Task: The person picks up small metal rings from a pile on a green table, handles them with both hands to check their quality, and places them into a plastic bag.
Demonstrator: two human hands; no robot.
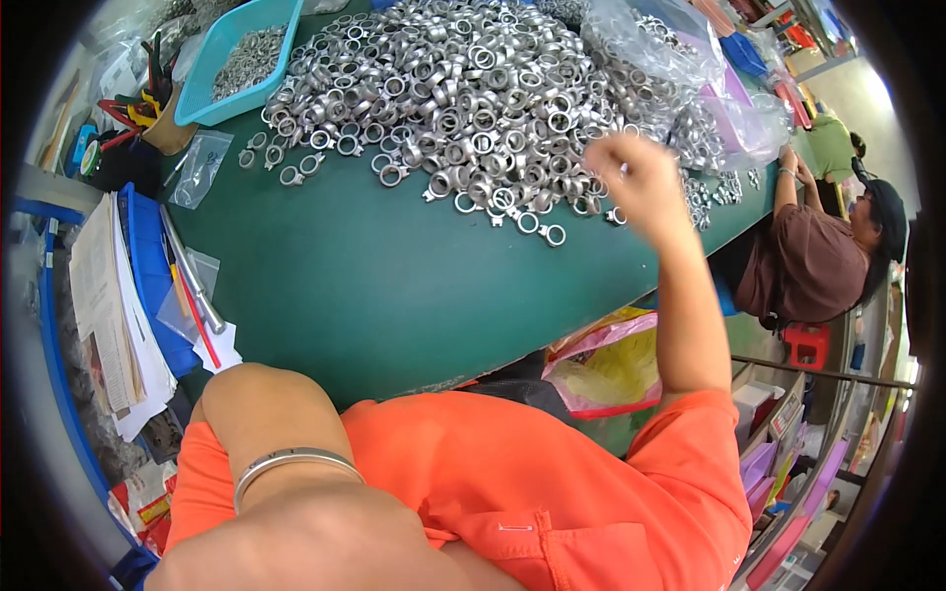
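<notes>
A large heap of silver metal ring clamps [483,89], each with a small lug, covers the far half of the green table. Over the heap's right front edge is my right hand [636,182], its fingers curled and smeared by motion; whether it holds a clamp cannot be made out. My left hand [315,542] is raised close to the camera at the lower edge, with a silver bangle [296,458] on the wrist. Its back and wrist show, while its fingers are out of sight. Several loose clamps [540,229] lie at the heap's near edge.
A light-blue basket [193,94] of small metal parts stands far left, beside a holder with pliers [148,108]. Papers and a blue tray [148,266] line the left edge. Plastic bags [655,39] lie far right, where a seated co-worker [813,251] is.
</notes>
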